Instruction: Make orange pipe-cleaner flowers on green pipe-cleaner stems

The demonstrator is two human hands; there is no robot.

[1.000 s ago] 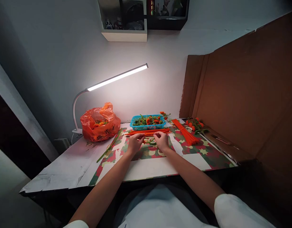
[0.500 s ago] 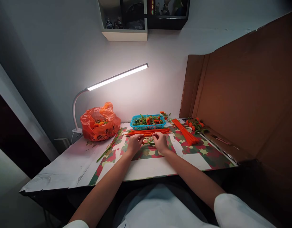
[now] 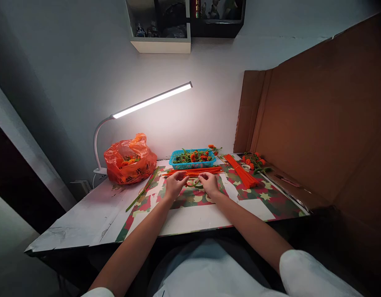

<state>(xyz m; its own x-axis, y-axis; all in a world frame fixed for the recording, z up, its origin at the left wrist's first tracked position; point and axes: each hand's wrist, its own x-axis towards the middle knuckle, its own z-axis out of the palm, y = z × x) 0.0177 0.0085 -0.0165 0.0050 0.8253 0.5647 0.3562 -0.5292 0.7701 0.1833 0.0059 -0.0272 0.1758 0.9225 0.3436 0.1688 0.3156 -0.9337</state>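
Several orange chenille stems [image 3: 205,170]: lying before the turquoise basket [image 3: 192,166].
Left hand [image 3: 176,185]: you're curling it, grasp unclear.
Right hand [image 3: 209,184]: you're curling it, grasp unclear.

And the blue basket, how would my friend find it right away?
Find the lit desk lamp. Straight below its tip, at the back of the table, sits the basket. It's bright blue and holds orange flowers, while the plastic bag to its left is orange.

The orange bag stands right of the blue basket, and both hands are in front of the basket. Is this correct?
No: the head view shows the orange bag left of the blue basket. The left hand and right hand are in front.
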